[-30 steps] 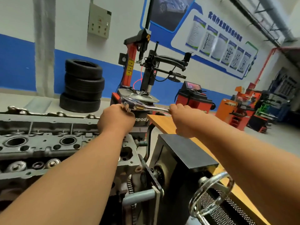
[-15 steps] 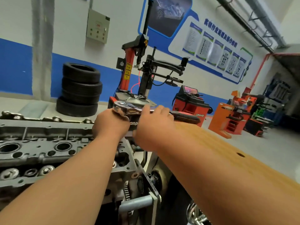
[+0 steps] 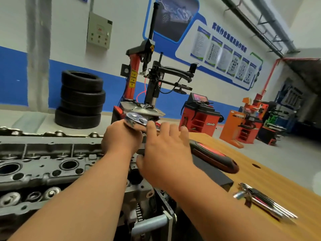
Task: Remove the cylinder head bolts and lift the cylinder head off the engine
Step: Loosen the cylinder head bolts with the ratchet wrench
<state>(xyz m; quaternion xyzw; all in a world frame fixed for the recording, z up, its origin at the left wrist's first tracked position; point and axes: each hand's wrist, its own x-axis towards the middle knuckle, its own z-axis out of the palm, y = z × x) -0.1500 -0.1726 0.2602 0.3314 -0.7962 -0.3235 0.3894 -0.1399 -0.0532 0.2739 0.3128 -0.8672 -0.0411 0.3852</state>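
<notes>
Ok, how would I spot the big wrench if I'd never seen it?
Find the grey cylinder head on the left and follow it to its right end, beside the wooden table. The ratchet wrench is held there; unlike the thin silver keys nearby, it has a fat red-and-black handle.

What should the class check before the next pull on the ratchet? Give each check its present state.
1. Left hand grips ratchet head: ok.
2. Right hand on grip: not ok, it lies across the shaft.
3. Socket seated on bolt: cannot tell, hidden by the hands.
4. Hex keys apart from grip: ok.
5. Cylinder head lies flat: ok.
</notes>
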